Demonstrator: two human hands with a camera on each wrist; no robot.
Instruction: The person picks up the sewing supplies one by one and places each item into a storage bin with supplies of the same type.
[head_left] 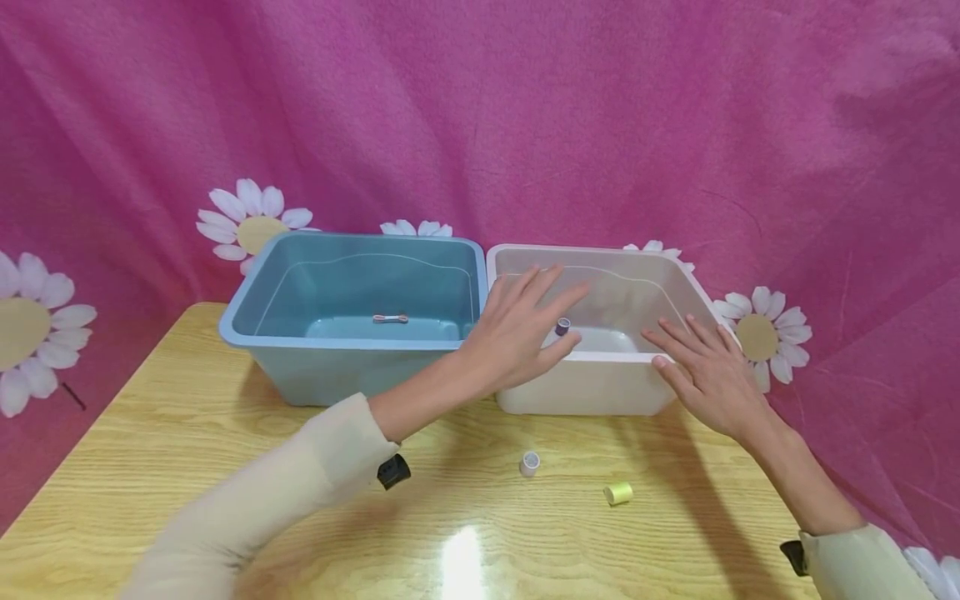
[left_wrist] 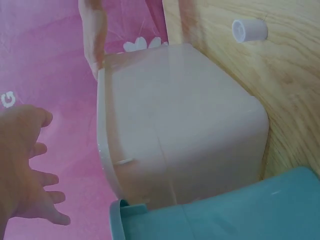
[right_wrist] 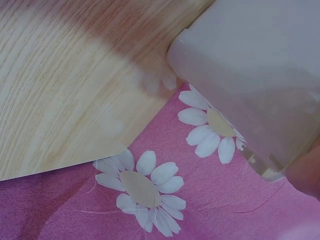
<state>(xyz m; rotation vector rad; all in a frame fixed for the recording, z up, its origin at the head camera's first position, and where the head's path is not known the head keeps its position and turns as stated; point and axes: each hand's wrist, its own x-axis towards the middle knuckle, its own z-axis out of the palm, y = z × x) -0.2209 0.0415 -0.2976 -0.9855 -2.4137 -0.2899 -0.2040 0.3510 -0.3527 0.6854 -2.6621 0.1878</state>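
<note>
My left hand (head_left: 517,329) hovers over the left side of the white bin (head_left: 585,383), fingers spread and nothing gripped. Between its thumb and forefinger, in the head view, shows a dark purple thread spool (head_left: 562,326) inside the bin. My right hand (head_left: 708,375) lies at the bin's front right corner with its fingers extended over the rim. In the left wrist view the left hand (left_wrist: 25,165) has its fingers apart beside the bin's outer wall (left_wrist: 185,120). Only a blurred edge of the right hand (right_wrist: 305,172) appears in the right wrist view, at the bin's rim.
A blue bin (head_left: 337,375) stands left of the white one, with a small pinkish thread bundle (head_left: 390,318) on its floor. On the wooden table (head_left: 187,467), in front of the bins, are a white spool (head_left: 529,464) and a yellow spool (head_left: 618,494). Behind hangs a pink flowered cloth (head_left: 525,117).
</note>
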